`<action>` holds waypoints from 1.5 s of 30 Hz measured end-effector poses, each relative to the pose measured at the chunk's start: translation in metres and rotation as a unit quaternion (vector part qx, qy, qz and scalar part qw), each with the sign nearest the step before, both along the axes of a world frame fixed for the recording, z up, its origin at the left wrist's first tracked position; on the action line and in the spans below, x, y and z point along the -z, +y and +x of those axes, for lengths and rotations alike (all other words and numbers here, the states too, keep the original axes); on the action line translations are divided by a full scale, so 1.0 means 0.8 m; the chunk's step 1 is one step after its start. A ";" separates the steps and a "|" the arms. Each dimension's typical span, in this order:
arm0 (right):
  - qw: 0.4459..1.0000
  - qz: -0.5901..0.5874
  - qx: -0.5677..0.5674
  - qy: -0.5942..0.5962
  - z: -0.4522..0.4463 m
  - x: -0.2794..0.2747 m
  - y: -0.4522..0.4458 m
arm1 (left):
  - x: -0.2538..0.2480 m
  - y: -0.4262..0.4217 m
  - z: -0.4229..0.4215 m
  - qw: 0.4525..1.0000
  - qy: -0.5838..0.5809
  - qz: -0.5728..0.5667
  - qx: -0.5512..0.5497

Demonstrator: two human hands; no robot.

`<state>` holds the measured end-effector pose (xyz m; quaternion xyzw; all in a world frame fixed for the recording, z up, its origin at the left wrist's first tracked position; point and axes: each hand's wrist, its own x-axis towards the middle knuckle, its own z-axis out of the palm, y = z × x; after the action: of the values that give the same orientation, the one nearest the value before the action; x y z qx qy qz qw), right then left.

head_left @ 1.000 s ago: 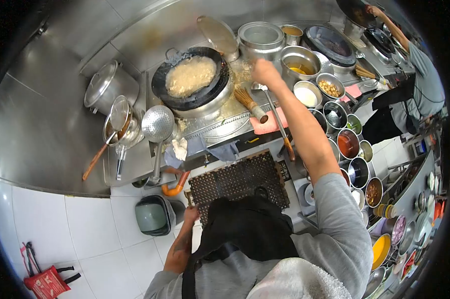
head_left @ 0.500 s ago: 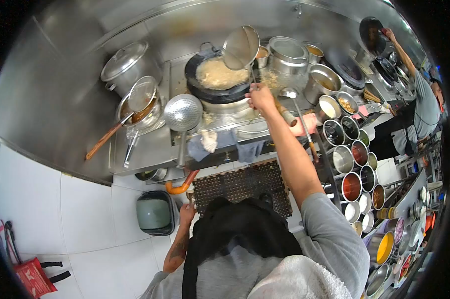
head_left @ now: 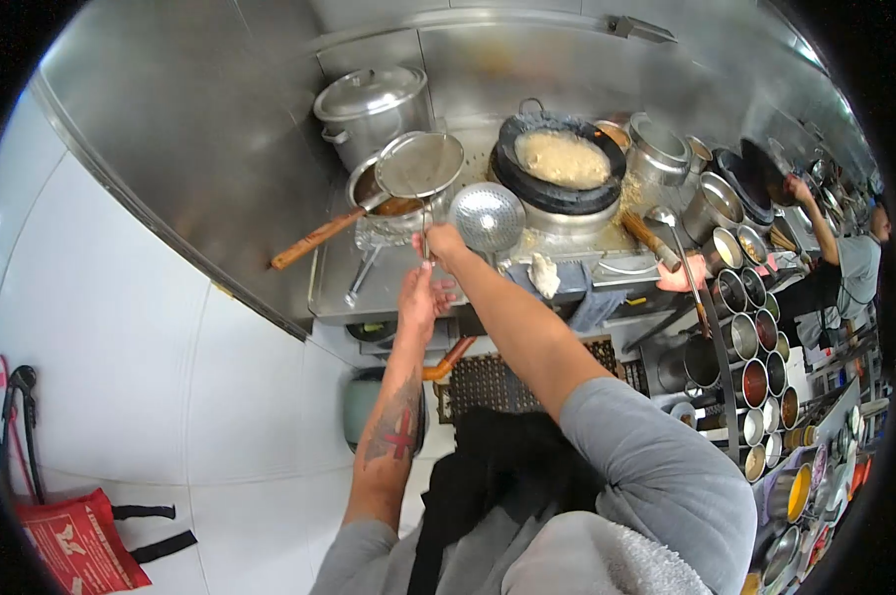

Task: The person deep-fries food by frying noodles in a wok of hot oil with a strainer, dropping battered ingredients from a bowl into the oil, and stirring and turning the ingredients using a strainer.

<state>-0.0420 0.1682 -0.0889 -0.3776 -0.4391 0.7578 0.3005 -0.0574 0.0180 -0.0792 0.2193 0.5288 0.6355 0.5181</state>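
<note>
My right hand [head_left: 442, 245] is closed around the thin metal handle of a round mesh skimmer [head_left: 420, 162]. The skimmer's mesh is above a pot [head_left: 362, 182] of brown liquid at the left of the stove. From that pot a wooden-handled strainer [head_left: 317, 239] sticks out to the left; its mesh is mostly hidden. My left hand [head_left: 424, 299] is just below the right one, near the lower end of the skimmer handle, with fingers apart. A perforated ladle [head_left: 487, 217] lies right of my hands. Pale, frothy food fills the black wok [head_left: 564, 160].
A lidded stockpot [head_left: 374, 99] stands behind the pot. Right of the wok are a brush [head_left: 651, 241], a long-handled ladle [head_left: 681, 253], and several containers of sauces. Cloths [head_left: 597, 305] hang at the stove's front edge. Another person [head_left: 844, 248] holds a wok at far right.
My right hand has carried the skimmer from over the wok leftward to the pot. My left hand has risen from beside my body to the skimmer handle. The view has shifted left.
</note>
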 end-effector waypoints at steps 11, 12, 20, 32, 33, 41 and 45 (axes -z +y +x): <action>0.945 0.157 -0.154 -0.241 0.082 0.058 -0.090 | 0.140 0.092 -0.160 0.974 -0.183 -0.017 -0.130; 0.923 0.195 -0.201 -0.263 0.121 0.070 -0.105 | 0.131 0.086 -0.151 0.969 -0.193 -0.003 -0.153; 0.824 0.162 0.014 -0.542 0.562 0.240 -0.399 | 0.359 -0.085 -0.063 0.972 -0.208 -0.113 0.006; 0.607 -0.116 0.736 -0.276 0.713 0.131 -0.781 | 0.429 -0.176 0.103 0.790 0.150 -0.419 0.421; 0.519 -0.123 0.811 -0.241 0.724 0.138 -0.833 | 0.427 -0.180 0.104 0.784 0.164 -0.417 0.430; 0.238 0.144 0.847 -0.452 0.770 0.013 -0.930 | 0.329 -0.172 0.258 0.730 0.279 -0.250 0.572; 0.342 0.163 0.818 -0.434 0.737 0.019 -0.874 | 0.228 -0.258 0.477 0.692 0.169 -0.047 0.700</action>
<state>0.5474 -0.5307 -0.1043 -0.7678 -0.0950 -0.2217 0.5935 0.3241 -0.1885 -0.2614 0.6047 0.3299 0.0151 0.7247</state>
